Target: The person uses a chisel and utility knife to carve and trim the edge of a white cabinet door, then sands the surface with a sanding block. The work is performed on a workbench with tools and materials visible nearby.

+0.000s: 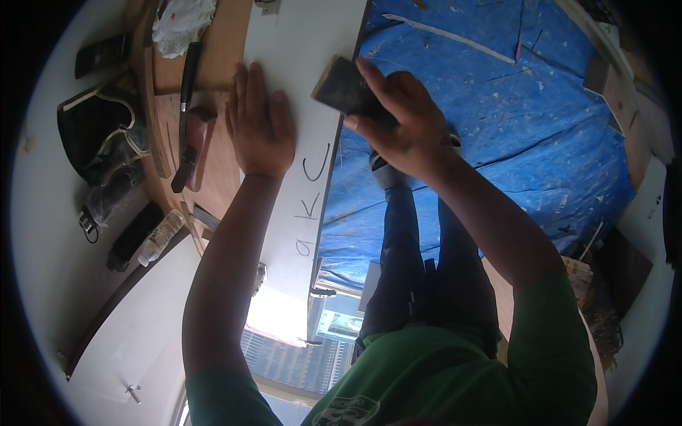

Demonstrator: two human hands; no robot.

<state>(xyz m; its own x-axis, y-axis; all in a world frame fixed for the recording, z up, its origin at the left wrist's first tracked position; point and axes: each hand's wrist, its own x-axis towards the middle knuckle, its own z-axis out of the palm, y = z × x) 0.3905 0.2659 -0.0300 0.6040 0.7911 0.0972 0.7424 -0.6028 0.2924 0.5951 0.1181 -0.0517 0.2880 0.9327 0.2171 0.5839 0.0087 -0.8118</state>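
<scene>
A long white panel (pixel 297 78) with handwritten dark marks on it lies in front of me. My left hand (pixel 260 131) rests flat on the panel's left part, fingers stretched out and pointing away from me. In my right hand (pixel 410 124) is a dark sanding block (pixel 348 86), gripped between thumb and fingers. The block lies at the panel's right edge, its left end over the white surface. Its underside is hidden, so I cannot tell how it meets the edge.
On the wooden bench (pixel 224 64) left of the panel lie a black-handled knife-like tool (pixel 188 78), a reddish hand plane (pixel 201 145) and a crumpled white plastic bag (pixel 183 25). A black bag (pixel 99 131) and a clear bottle (pixel 162 238) are farther left. A blue tarp (pixel 483 92) covers the floor.
</scene>
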